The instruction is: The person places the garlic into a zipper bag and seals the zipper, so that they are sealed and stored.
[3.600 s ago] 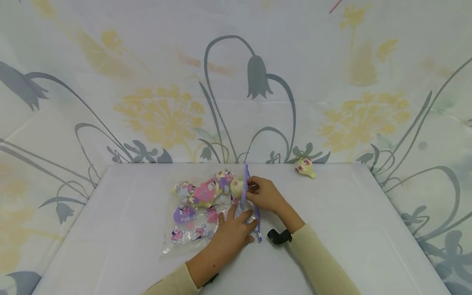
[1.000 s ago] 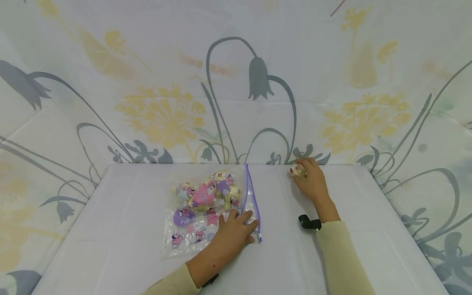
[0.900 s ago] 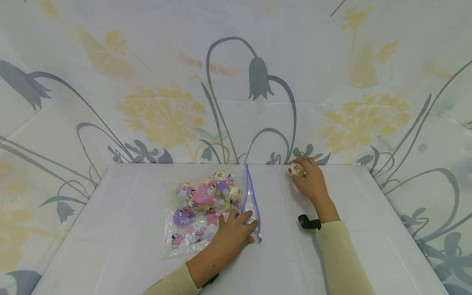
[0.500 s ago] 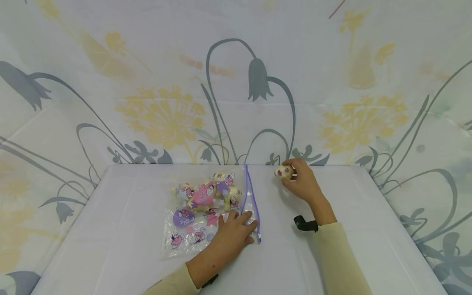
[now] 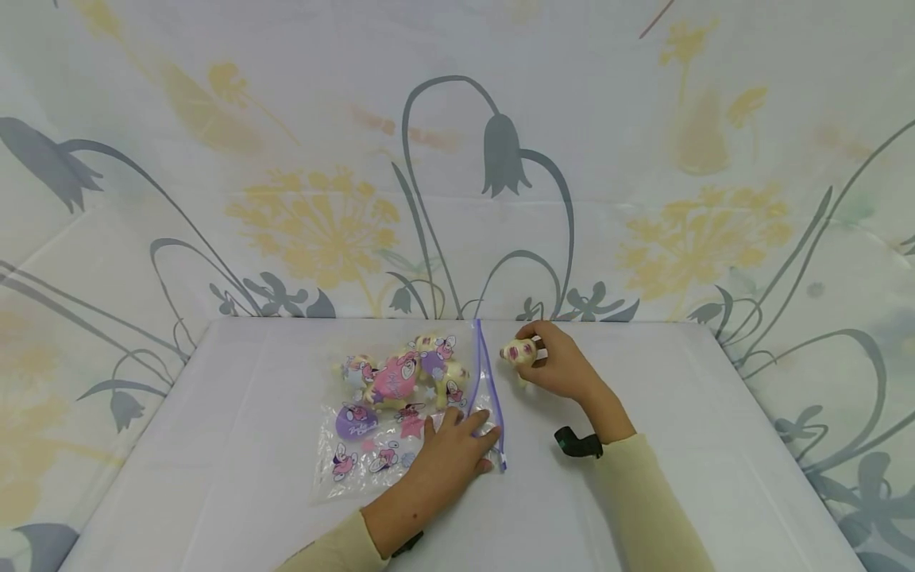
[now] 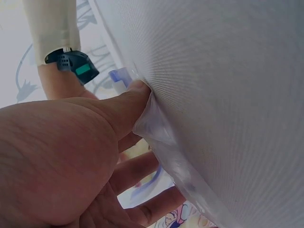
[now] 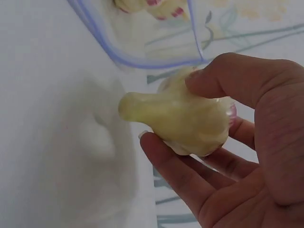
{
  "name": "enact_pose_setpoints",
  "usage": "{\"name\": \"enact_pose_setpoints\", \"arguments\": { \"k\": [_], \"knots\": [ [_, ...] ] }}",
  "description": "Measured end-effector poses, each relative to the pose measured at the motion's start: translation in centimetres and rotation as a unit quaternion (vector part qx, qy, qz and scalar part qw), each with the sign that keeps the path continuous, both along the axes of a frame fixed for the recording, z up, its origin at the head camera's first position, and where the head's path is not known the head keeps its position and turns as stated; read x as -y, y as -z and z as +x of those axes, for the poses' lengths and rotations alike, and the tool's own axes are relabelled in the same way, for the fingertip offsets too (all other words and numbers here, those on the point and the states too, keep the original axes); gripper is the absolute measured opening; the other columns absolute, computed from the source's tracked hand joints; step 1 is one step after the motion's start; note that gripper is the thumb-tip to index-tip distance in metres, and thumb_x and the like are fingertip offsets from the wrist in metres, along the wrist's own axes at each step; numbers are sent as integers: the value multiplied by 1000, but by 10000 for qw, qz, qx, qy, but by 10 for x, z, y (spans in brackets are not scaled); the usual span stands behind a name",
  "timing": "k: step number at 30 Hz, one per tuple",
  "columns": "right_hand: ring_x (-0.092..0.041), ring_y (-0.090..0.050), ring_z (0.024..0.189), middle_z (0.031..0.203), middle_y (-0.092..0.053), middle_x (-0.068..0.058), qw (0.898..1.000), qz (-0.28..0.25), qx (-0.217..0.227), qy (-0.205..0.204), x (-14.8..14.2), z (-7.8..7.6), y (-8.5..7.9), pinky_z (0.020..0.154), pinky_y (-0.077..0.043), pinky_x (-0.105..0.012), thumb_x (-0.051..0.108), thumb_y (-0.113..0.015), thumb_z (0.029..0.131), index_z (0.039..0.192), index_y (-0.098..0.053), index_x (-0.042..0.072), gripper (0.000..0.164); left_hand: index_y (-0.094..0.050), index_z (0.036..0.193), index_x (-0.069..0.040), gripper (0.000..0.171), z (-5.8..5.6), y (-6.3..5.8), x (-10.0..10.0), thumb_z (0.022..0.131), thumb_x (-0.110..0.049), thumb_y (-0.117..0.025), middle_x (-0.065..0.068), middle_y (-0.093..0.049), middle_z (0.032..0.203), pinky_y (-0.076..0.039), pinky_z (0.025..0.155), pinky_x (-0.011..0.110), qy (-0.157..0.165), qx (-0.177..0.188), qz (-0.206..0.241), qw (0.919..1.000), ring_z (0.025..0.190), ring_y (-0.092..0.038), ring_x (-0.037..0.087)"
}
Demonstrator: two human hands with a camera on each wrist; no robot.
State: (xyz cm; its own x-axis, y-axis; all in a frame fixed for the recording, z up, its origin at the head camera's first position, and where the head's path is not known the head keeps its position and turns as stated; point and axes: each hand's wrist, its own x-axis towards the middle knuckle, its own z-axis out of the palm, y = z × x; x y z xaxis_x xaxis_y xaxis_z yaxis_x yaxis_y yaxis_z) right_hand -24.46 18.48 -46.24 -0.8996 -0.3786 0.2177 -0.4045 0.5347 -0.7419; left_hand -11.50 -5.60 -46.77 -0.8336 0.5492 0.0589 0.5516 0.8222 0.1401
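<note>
My right hand [image 5: 561, 361] holds a pale yellow garlic bulb [image 7: 185, 116] with reddish-purple patches, just right of the bag's mouth. In the right wrist view the thumb lies on one side of the bulb and the fingers on the other, its stem pointing left, over a shadow on the table. A clear zip bag [image 5: 400, 465] with pink and purple prints lies flat, several similar garlic bulbs [image 5: 457, 373] inside. Its purple zip edges [image 5: 498, 401] stand apart. My left hand [image 5: 453, 445] rests with spread fingers on the bag's lower right part, near the zip end.
A white cloth-covered table [image 5: 643, 381] lies under everything. Behind it rises a flower-printed curtain [image 5: 457, 199], which also runs along both sides. A black wrist camera [image 5: 577, 443] is strapped at the right sleeve.
My right hand left the bag, picked up the garlic bulb from the table's back right and carried it left and nearer, up to the bag's mouth. The left hand stays on the bag.
</note>
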Motion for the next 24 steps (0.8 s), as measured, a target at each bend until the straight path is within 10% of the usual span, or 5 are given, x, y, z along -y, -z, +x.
{"name": "enact_pose_setpoints", "arguments": {
  "k": [24],
  "knots": [
    [-34,-68,119,133,-63,-16,9985,-404,288,-238,43,11,15,95,-61,-36,5,-80,93,134,-62,0,45,-70,142,-30,49,1,3,0,95,-42,-76,-1,-59,151,-54,95,70,14,-47,-32,10000,123,-55,27]
  ]
}}
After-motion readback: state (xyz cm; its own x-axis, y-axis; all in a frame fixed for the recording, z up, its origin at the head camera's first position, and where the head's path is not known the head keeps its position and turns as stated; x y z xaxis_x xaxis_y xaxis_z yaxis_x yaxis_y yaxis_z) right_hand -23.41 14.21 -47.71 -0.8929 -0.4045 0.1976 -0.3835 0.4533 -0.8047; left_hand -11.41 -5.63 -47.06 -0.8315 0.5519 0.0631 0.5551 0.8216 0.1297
